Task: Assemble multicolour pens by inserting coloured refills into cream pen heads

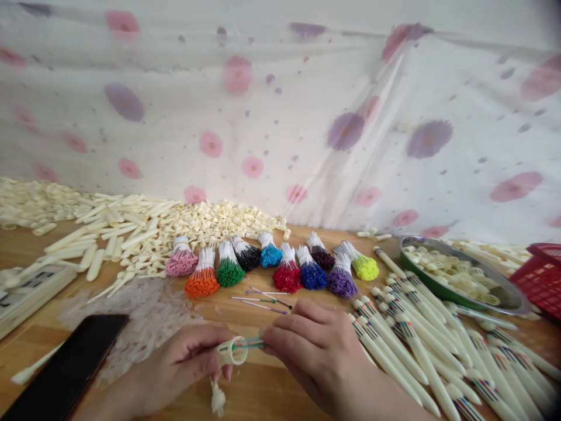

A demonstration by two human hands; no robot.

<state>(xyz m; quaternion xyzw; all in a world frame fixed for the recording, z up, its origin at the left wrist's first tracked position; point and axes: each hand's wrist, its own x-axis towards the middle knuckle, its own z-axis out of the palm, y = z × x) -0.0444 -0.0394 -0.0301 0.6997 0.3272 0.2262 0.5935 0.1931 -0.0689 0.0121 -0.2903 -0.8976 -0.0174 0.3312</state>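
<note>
A cream tube (225, 352) is clasped by the left hand (186, 356), and thin teal sticks (253, 345) are held at its mouth by the right hand (313, 345).

A dark phone (65, 368) is seen at the far left on the surface (258, 394); the tube is placed between the hands, its open end turned rightward. It is pinched by the left grip, which should be kept steady but not squeezing. How deep the sticks are set cannot be told; they are best kept straight and side by side, and pinched lightly by the right grip near the mouth, so that bending is avoided. Finished-looking pens (407, 327) are spread at the right, where the forearm is best kept clear.
</note>
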